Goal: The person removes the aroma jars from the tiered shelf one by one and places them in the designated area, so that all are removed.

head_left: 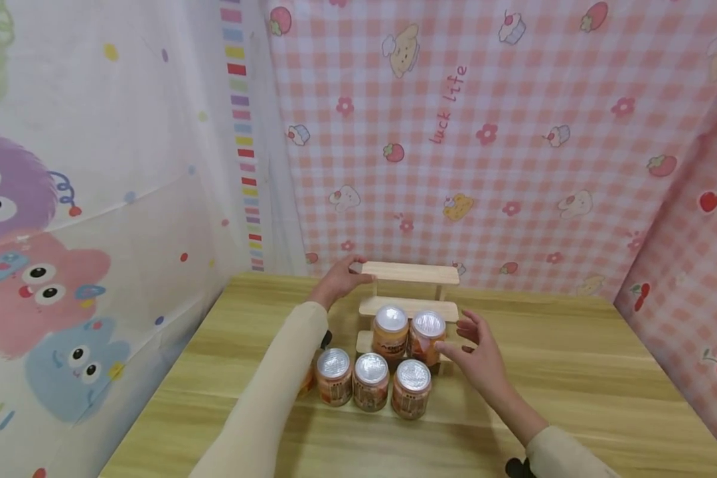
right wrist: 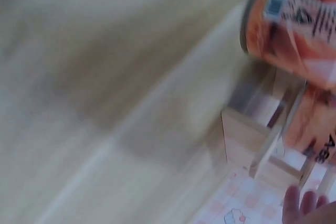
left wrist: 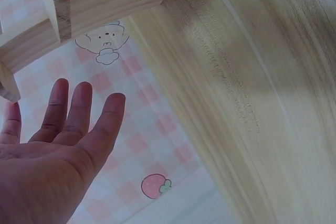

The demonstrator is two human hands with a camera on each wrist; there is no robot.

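A small stepped wooden rack [head_left: 409, 272] stands toward the back of the table. Its top board's left end is at my left hand [head_left: 342, 279], whose fingers are extended in the left wrist view [left wrist: 68, 129], one tip right at the wood. Two orange-labelled cans with silver lids, a left can [head_left: 390, 332] and a right can [head_left: 428, 335], stand side by side on the rack's lowest step. My right hand [head_left: 478, 348] is spread beside the right can, thumb overlapping its side, fingers near the rack's right end. Only its fingertips [right wrist: 291, 203] show in the right wrist view.
In front of the rack stands a row of similar cans: one [head_left: 334, 377], a middle one [head_left: 371, 382] and a right one [head_left: 411, 390]. Another can [head_left: 306, 384] is mostly hidden behind my left sleeve. A pink checked cloth [head_left: 490, 172] hangs behind the wood-grain table [head_left: 550, 372].
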